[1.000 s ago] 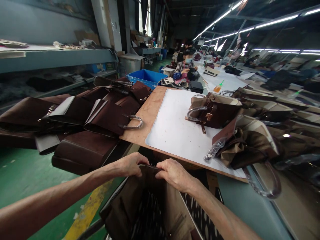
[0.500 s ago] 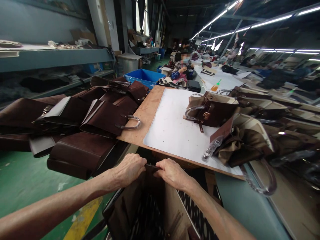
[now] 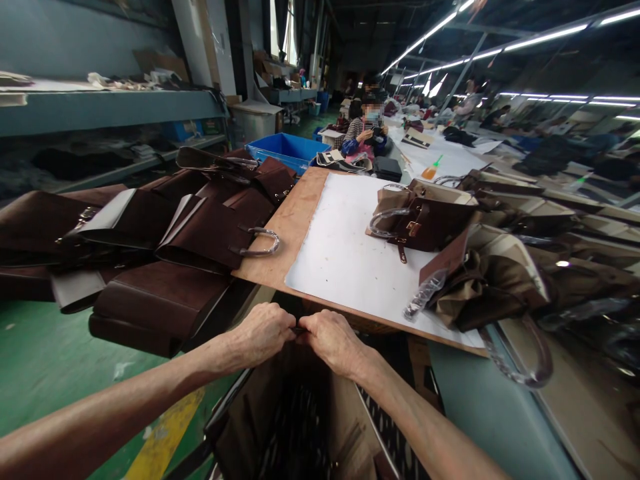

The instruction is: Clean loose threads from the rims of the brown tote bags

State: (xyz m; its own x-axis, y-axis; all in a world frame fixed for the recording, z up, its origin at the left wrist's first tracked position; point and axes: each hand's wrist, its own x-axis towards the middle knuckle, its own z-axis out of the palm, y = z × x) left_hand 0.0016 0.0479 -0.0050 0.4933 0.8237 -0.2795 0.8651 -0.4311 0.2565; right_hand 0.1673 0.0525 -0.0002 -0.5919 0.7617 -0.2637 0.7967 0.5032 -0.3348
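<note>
A dark brown handbag with a tan lining sits low in front of me, its mouth open toward my face. My left hand is closed on the far top edge of this bag. Right beside it, my right hand pinches the same edge, and the fingertips of both hands nearly meet. The piece of edge between them is mostly hidden by the fingers. Just beyond the hands lies the front edge of a wooden board with a white sheet on it.
Brown bags are piled at the left. On the right, a finished-looking handbag and an open bag stand on the sheet, with more bags behind. A blue bin and a seated person are farther back.
My right hand has slid left along the bag's edge, closing the gap to my left hand. The view has shifted slightly.
</note>
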